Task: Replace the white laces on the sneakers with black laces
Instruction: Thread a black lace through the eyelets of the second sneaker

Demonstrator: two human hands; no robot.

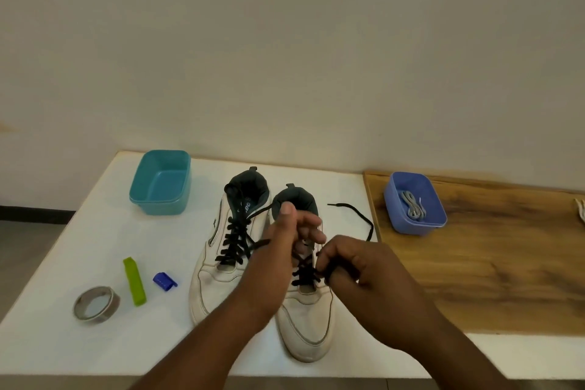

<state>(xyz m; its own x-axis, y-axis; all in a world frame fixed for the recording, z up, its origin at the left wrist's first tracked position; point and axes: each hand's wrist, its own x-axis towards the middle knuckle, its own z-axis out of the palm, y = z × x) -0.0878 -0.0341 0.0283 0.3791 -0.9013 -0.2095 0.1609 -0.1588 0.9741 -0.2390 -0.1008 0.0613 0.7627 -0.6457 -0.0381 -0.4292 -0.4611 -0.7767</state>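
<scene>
Black laces (pixel 234 239), white sneakers (pixel 218 279), teal tub (pixel 160 182).

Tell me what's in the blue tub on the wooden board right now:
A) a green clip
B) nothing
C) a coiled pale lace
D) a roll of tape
C: a coiled pale lace lies inside the blue tub; the tape roll and green clip lie on the white table.

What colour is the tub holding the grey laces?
The tub is periwinkle blue, seen in the head view on the wooden board.
</scene>
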